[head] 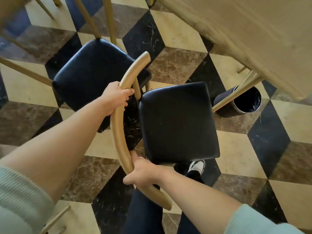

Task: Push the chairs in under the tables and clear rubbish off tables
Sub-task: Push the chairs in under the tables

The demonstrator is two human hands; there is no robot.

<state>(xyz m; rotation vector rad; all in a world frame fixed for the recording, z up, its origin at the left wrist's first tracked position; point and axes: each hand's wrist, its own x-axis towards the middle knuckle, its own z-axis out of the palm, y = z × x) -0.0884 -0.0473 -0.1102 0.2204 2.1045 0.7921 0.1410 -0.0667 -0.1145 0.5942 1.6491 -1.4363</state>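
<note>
A chair with a black padded seat and a curved wooden backrest stands in front of me. My left hand grips the upper part of the backrest. Lower down on the same rail, my right hand is closed around it. The seat points toward a light wooden table at the upper right, and a gap of floor separates them. A second chair with a black seat stands just left of the backrest, close to it.
A black round bin stands on the floor beside a table leg at the right. More wooden chair and table legs cross the top left. My foot and dark trouser legs are below the seat. The floor is patterned tile.
</note>
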